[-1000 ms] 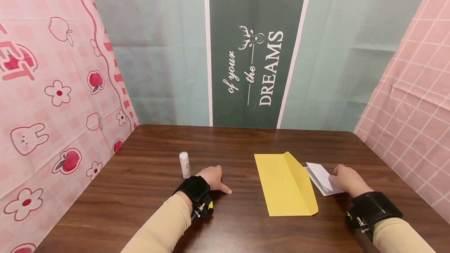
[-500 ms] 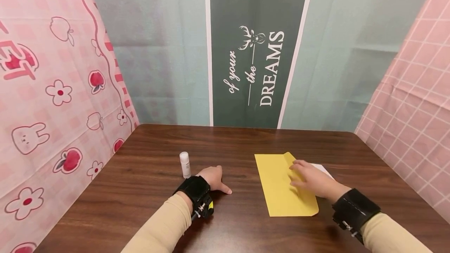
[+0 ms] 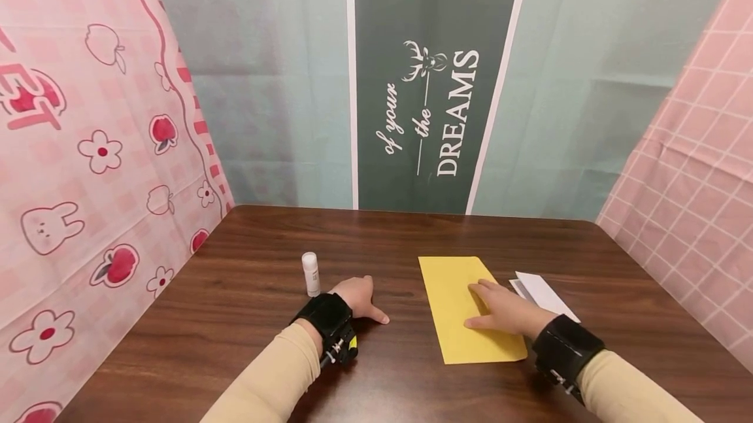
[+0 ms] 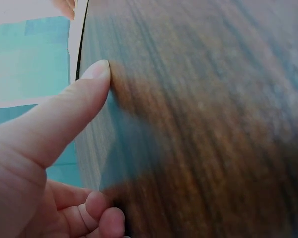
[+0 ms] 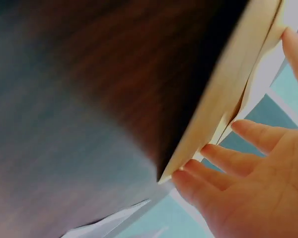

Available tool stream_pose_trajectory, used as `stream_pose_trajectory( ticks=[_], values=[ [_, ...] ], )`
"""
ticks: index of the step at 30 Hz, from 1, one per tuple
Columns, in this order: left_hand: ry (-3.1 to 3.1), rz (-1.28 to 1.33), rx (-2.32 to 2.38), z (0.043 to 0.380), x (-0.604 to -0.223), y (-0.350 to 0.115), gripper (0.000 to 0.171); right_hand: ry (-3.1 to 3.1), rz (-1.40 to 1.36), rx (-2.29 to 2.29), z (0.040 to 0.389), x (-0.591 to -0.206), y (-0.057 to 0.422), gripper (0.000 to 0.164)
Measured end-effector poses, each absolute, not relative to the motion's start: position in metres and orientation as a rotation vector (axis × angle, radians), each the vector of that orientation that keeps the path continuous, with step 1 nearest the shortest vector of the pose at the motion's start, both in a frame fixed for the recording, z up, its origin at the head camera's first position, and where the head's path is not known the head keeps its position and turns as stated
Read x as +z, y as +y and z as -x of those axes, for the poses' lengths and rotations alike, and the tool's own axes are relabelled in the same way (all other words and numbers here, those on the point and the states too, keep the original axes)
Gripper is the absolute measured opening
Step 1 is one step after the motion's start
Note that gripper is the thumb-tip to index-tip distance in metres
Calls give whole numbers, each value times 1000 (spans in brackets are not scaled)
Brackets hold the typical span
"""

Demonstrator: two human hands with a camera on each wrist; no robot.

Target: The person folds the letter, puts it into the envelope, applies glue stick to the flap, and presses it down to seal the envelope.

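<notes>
My right hand (image 3: pixel 502 308) lies over the yellow envelope (image 3: pixel 453 299), fingers spread. In the right wrist view its fingertips (image 5: pixel 206 148) touch the envelope's flap (image 5: pixel 233 94), which lies folded down. Just right of the envelope is a folded white paper (image 3: pixel 547 295), its near part behind my right wrist. My left hand (image 3: pixel 355 295) rests on the table with nothing in it. In the left wrist view its thumb (image 4: pixel 74 106) is straight and the other fingers bend loosely. Close beyond that wrist stands a white glue stick (image 3: pixel 310 274) with its cap on.
The brown wooden table (image 3: pixel 376 233) runs back to a green wall cloth (image 3: pixel 282 83) with printed words. A pink patterned cloth (image 3: pixel 106 214) hangs at the left, and a pink checked cloth (image 3: pixel 700 161) at the right.
My right hand has left the white paper, moved left onto the envelope and folded its flap down. The envelope has shifted slightly left. My left hand has stayed in place.
</notes>
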State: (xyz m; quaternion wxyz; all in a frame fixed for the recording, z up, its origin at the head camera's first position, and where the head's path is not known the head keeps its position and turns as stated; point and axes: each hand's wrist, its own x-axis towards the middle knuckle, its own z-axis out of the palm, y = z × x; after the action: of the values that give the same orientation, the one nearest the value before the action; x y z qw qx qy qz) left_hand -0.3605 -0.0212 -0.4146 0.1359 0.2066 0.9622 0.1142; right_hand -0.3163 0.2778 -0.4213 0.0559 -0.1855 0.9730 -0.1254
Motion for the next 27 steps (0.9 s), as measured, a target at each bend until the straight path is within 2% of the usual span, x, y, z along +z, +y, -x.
stream_pose_trajectory(
  ticks=[5,7,12,20,22,27],
  values=[
    [2746,-644,369,365,-416,-25,76,2925,464,-405,315,-419,251,91],
    [2722,-632,384,364,-413,-27,69,2933,427,-391,316,-418,239,95],
    [2797,-592,254,351,-402,-22,62,2964,380,-342,320,-416,211,99],
    [2823,-668,129,328,-399,-11,89,2951,330,-346,325,-416,179,99],
    [2808,-653,120,326,-398,-11,95,2943,343,-365,326,-417,176,90],
    [2786,-610,112,327,-396,-17,96,2949,529,-375,327,-416,177,26]
  ],
)
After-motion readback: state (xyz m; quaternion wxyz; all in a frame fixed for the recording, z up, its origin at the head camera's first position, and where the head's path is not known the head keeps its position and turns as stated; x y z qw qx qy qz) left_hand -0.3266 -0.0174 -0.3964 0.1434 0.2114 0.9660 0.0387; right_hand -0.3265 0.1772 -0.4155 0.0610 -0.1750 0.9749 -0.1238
